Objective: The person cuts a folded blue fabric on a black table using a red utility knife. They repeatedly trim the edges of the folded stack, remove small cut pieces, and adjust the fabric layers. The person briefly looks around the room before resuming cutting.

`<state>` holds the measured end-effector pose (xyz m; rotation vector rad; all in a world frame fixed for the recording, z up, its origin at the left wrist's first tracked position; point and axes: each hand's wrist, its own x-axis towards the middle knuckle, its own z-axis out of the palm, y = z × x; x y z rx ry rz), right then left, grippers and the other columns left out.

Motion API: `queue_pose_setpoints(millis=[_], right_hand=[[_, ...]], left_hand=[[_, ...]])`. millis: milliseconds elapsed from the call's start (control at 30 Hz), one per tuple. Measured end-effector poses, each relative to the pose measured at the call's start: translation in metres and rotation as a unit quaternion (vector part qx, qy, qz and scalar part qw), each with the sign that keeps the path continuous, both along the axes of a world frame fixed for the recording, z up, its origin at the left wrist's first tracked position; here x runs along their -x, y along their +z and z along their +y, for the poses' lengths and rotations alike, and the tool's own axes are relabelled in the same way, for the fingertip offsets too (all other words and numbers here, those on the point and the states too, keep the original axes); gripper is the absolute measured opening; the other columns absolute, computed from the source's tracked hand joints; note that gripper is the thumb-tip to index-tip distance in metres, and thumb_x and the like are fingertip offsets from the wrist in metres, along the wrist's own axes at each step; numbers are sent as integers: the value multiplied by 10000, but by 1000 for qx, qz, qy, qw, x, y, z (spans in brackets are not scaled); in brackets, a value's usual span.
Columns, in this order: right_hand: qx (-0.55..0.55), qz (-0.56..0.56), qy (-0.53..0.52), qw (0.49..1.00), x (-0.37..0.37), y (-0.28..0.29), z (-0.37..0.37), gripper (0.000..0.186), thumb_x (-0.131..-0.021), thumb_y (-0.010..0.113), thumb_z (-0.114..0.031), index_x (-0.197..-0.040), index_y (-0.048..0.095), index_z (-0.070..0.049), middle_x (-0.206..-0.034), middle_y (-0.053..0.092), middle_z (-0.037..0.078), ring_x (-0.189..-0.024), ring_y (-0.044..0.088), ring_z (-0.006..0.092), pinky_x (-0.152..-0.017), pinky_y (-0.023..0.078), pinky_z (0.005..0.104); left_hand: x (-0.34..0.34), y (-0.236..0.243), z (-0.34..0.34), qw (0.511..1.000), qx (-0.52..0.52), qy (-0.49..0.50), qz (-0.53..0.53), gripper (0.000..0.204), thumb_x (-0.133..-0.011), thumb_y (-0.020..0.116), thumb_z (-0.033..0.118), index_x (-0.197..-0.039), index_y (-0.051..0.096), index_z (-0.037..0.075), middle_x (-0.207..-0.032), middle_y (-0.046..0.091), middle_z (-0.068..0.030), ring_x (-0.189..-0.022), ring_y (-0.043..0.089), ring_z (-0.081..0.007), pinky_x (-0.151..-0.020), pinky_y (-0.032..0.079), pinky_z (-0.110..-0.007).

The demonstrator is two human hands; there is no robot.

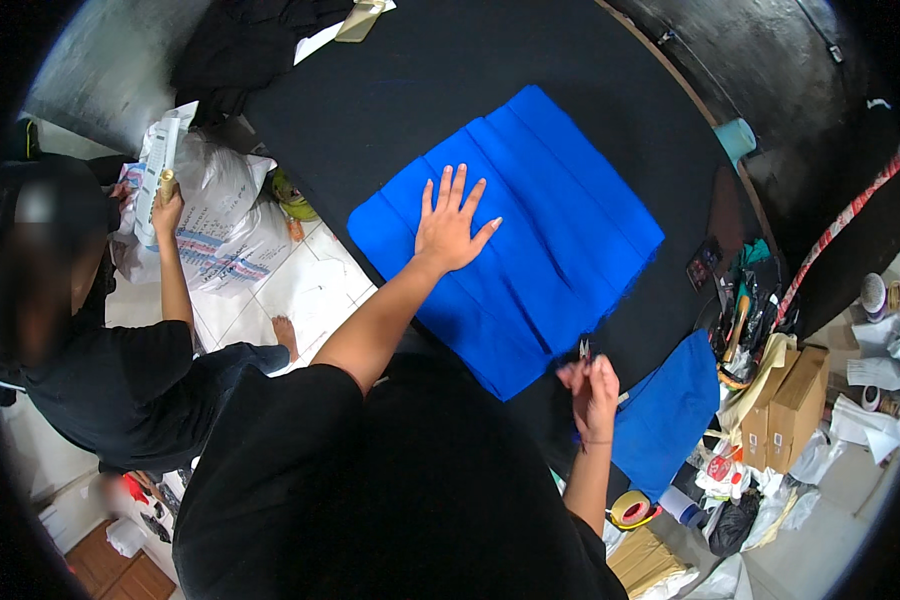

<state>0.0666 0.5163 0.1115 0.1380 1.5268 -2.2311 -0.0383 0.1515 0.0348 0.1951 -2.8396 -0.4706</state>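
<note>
A bright blue folded cloth (560, 190) lies on the black table (370, 110), with creases running across it and a frayed edge at its right. My left hand (450, 232) rests flat on its left part, fingers spread. Just off the cloth's near right edge, my right hand (595, 400) is closed around small thread snips (584, 350), whose pointed blades face away from me. The fingers are slightly blurred, and the snips' handles are mostly hidden in them. A second, duller blue cloth (670, 410) hangs at the table's edge beside my right wrist.
At the left a person in black (120, 370) holds a long pale roll (157, 175) beside white plastic sacks (230, 230). A light blue cup (736, 139) stands at the far right rim. Cardboard boxes (795, 405), a tape roll (631, 508) and bags crowd the right.
</note>
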Motion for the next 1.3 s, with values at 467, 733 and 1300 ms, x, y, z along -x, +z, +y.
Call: queue_pose_setpoints(millis=[467,733,1300], right_hand=[[-358,267,103,889,8,49,-15,197,-995,742,-145,-935,633,8,-1342,676,166,-1117,664,240,-915,515,374],[-348,7,-184,919,-41,9,139,184,-1081,660,-249,-947,684,-125,-726,528,-54,-636,464,37,-551,377,232],[-210,-42,-96,972,-9,7,61,150,-1086,644,-225,-1002,656,-101,-810,640,-15,-707,603,92,-676,510,261]], left_hand=[[0,9,3,990,25,129,-43,879,-1013,488,687,-1675,327,132,-1748,162,-268,-1632,83,-446,-1267,2,-671],[-6,17,10,983,9,142,-117,924,-1027,387,738,-1712,218,142,-1768,88,-247,-1640,16,-436,-1269,-46,-671],[-2,6,4,982,50,149,-101,930,-1024,396,742,-1711,219,142,-1759,114,-265,-1638,72,-432,-1265,-28,-674]])
